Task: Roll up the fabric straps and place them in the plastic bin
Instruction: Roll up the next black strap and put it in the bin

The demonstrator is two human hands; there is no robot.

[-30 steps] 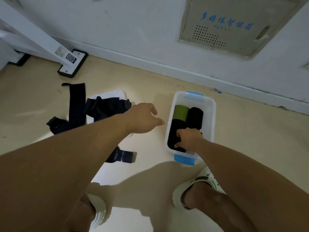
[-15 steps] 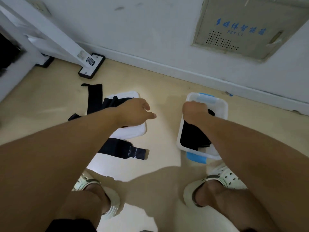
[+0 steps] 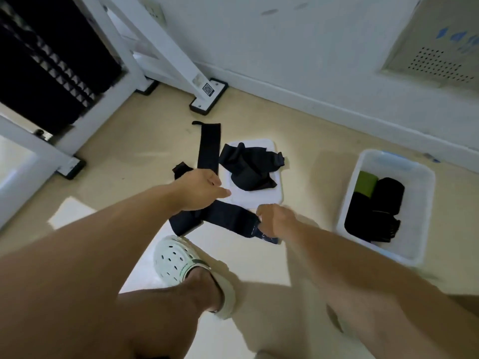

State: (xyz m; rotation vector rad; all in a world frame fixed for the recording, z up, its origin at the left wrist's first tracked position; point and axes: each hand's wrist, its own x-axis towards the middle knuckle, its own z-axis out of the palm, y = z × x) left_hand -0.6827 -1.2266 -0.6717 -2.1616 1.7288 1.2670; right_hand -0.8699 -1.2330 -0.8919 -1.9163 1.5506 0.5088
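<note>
Right hand [image 3: 276, 220]: fingers curled downward over the near end of the loose black strap [image 3: 228, 221] lying on the floor; whether they already pinch the fabric or only hover above it cannot be determined, as the hand is blurred and hides the contact. Left hand [image 3: 201, 189]: fingers loosely curled with the thumb forward, holding nothing visible, positioned above the same strap's farther, left portion. The strap's long axis runs from lower right, at the right fingertips, up and leftward beneath the left forearm, so the right hand is the nearer to a free end and is judged best placed to begin rolling leftward along that axis. A second long strap [image 3: 209, 147] lies flat beyond the left hand, running away toward the wall, and a crumpled heap of straps [image 3: 250, 168] rests on the white lid [image 3: 259, 200] just beyond both hands. The plastic bin [image 3: 425, 193] stands well apart to the right, already holding a green roll [image 3: 366, 183] and several black rolls [image 3: 387, 196]. The strap's left end is obscured by the left arm. A small dark piece [image 3: 180, 169] left of that hand cannot be identified. One clog [image 3: 176, 257] stands near the strap.
</note>
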